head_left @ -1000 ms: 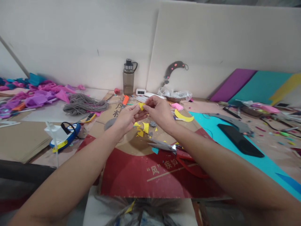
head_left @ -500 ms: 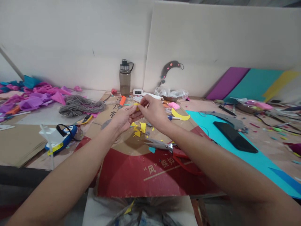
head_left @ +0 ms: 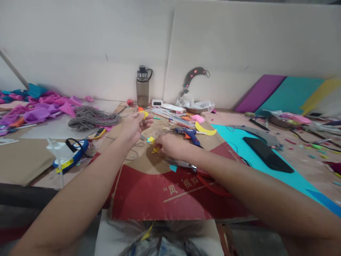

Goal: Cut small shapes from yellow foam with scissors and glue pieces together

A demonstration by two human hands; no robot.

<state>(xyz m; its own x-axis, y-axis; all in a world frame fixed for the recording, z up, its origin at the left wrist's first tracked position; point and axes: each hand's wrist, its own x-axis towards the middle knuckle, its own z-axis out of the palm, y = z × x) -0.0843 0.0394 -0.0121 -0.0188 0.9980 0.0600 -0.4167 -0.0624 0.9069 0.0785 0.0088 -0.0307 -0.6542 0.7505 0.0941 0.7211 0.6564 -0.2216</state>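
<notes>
Between thumb and fingers, my left hand [head_left: 135,126] pinches a small yellow piece [head_left: 144,114] above the cardboard. My right hand [head_left: 170,146] is lower on the board, its fingers bent down over small yellow scraps [head_left: 155,150]; whether it grips one is hidden. A blue glue gun [head_left: 189,134] lies just beyond my right hand. Under my right wrist are scissors with red handles [head_left: 213,185], their blades mostly covered. A yellow crescent [head_left: 206,129] rests right of the glue gun. The cardboard [head_left: 149,199] is red at its near side.
A bottle [head_left: 142,89] stands at the back by a small white clock [head_left: 157,103]. Grey cord [head_left: 92,118] and purple-pink scraps [head_left: 44,112] lie left. On the right, a black phone [head_left: 268,154] rests on a turquoise sheet [head_left: 290,188]. A decorated grey crescent [head_left: 195,73] leans at the back.
My hands have parted. My left hand has moved slightly left and up with the yellow piece; my right hand has come down to the scraps, uncovering the glue gun.
</notes>
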